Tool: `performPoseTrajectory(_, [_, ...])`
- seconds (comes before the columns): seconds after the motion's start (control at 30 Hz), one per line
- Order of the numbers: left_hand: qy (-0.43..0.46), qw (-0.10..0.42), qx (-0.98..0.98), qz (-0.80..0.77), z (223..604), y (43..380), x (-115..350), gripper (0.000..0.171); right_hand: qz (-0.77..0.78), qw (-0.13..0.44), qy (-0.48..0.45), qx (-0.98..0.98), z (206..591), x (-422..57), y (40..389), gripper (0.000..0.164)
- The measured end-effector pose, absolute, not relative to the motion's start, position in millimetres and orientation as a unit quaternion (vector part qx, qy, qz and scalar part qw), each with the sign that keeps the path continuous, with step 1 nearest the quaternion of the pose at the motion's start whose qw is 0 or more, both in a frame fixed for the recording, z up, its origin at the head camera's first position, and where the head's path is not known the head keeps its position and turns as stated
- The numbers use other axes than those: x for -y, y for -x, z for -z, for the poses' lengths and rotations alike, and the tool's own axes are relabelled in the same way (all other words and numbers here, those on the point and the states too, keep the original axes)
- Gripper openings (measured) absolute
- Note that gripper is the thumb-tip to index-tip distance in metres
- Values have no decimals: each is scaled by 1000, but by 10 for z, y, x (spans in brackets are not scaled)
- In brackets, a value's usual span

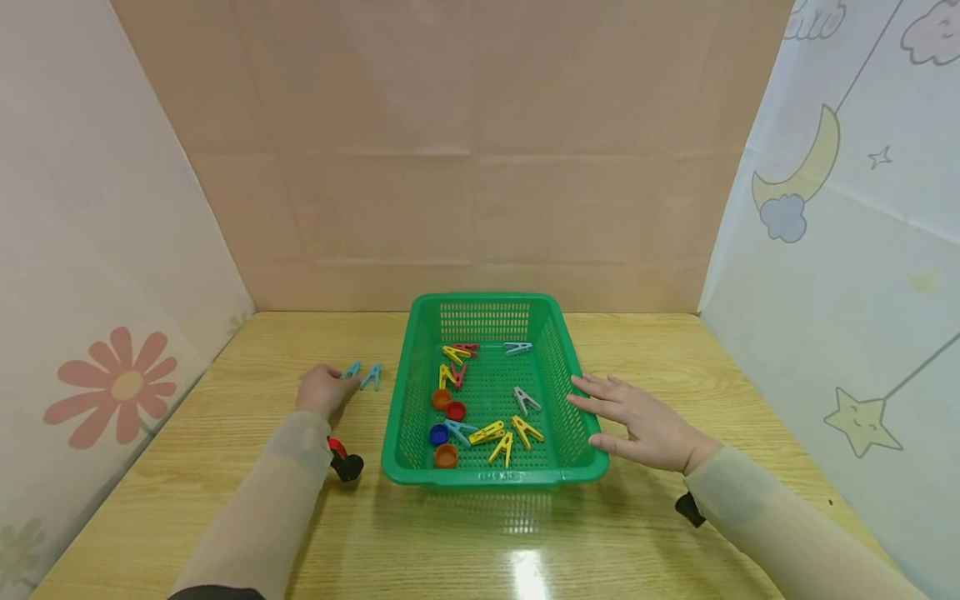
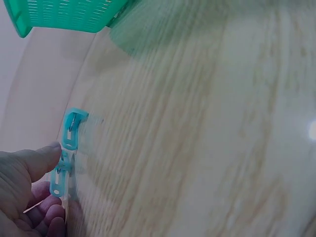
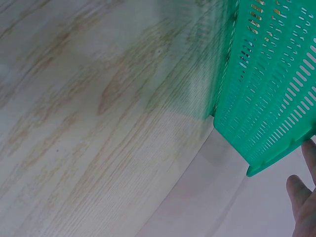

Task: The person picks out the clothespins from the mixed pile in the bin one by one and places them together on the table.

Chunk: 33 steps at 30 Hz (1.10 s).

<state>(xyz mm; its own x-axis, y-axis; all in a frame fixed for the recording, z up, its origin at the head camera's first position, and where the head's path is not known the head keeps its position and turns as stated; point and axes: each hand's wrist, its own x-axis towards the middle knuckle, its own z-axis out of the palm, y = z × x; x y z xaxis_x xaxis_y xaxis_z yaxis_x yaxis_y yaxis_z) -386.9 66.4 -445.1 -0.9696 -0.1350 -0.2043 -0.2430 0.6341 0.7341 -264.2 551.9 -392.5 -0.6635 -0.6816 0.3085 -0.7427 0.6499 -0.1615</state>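
Observation:
In the head view my left hand (image 1: 322, 390) is on the table left of the green basket (image 1: 495, 477), its fingertips at a light-blue clothespin (image 1: 352, 369). The left wrist view shows thumb and curled fingers about that clothespin (image 2: 58, 177). A second light-blue clothespin (image 1: 371, 377) lies just right of it, apart from the hand. My right hand (image 1: 645, 425) is spread at the basket's right side, fingers extended, fingertips by the rim. In the right wrist view only part of the right hand (image 3: 305, 202) shows beside the basket wall (image 3: 266, 98).
Inside the basket lie yellow clothespins (image 1: 507, 450), red clothespins (image 1: 459, 377), grey ones (image 1: 526, 401) and a blue one (image 1: 459, 431). Several bottle caps, orange (image 1: 446, 457), red (image 1: 455, 411) and blue (image 1: 438, 435), sit along its left side. A wall (image 1: 480, 167) closes off the table's back.

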Motion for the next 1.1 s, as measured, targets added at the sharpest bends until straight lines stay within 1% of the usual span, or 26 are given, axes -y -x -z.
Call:
performPoseTrajectory(0.1, [112,72,-892,-432,4426,3838,-658,58,-139,109,-393,902,3918,-5517,2639,58])
performPoseTrajectory(0.23, [123,63,-872,-470,4376,3823,-644,65,-139,107,-391,904,3909,-5510,2637,58])
performPoseTrajectory(0.37, [113,19,-867,-484,4288,3853,-622,66,-137,106,-390,904,3902,-5504,2639,58])
performPoseTrajectory(0.47, [93,-17,-875,-476,4171,3883,-627,63,-138,108,-392,903,3899,-5501,2641,58])
performPoseTrajectory(0.57, [63,-31,-877,-474,4010,3904,-681,64,-140,110,-394,902,3901,-5505,2644,58])
performPoseTrajectory(0.73, [18,-35,-884,-466,3719,3930,-855,61,-143,110,-397,900,3909,-5524,2646,58])
performPoseTrajectory(1.1, [-42,-29,-876,-480,3334,3985,-1300,55,-133,100,-383,909,3920,-5522,2641,59])
